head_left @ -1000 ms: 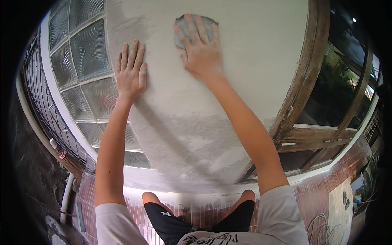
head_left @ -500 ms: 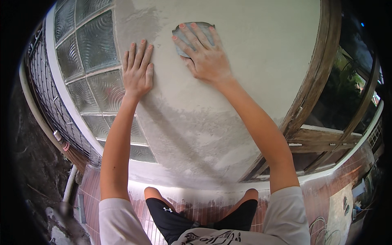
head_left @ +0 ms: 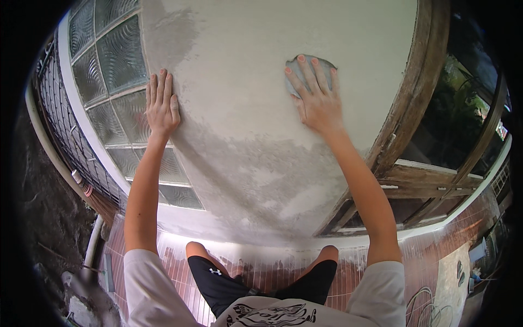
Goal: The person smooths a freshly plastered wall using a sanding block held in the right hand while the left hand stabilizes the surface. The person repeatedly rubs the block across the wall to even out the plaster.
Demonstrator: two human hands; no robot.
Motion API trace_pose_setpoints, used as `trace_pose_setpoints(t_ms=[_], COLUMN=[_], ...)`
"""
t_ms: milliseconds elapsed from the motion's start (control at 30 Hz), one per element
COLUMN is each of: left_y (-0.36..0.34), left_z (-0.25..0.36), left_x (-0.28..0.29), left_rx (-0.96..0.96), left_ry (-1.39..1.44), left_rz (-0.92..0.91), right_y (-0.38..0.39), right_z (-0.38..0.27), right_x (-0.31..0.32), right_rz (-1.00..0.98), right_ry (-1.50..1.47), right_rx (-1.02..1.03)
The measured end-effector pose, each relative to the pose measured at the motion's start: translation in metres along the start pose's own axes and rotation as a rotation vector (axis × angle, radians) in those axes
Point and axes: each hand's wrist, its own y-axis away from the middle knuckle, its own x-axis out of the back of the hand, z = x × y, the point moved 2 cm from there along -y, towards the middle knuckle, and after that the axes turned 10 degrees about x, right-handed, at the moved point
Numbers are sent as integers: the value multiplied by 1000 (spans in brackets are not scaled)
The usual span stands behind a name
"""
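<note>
My right hand (head_left: 321, 106) lies spread over a grey sandpaper sheet (head_left: 322, 66), holding it flat against the pale plastered wall (head_left: 245, 87). The sheet's curled upper edge shows past my fingertips; the rest is under my palm. To the left, my left hand (head_left: 162, 109) rests open with its fingers straight, at the wall's border with the glass block window (head_left: 122, 54). Nothing is in it. Below both hands, the plaster turns to a rougher, patchy grey (head_left: 256, 169).
A brown wooden door frame (head_left: 406, 103) with dark glass bounds the wall on the right. Reddish tiles (head_left: 261, 267) cover the floor around my knees. A broom (head_left: 95, 199) leans at the far left, and a coiled hose (head_left: 427, 310) lies at the lower right.
My right hand has slid right and a little down across the wall, taking the sandpaper sheet along. In the picture my left hand sits slightly lower and further left, as the view shifted.
</note>
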Motion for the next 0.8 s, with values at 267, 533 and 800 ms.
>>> trace_pose_setpoints(t_ms=[267, 533, 800], left_y=[-10, -69, -72], left_z=[32, 85, 114], left_x=[-8, -25, -26], left_rx=[113, 69, -174], left_ry=[40, 132, 84], left_rz=[27, 34, -51], right_y=[39, 39, 51], right_z=[-8, -9, -28], right_x=[-6, -6, -16], right_rz=[-24, -1, -8], right_ry=[5, 29, -12], right_rx=[-52, -67, -90])
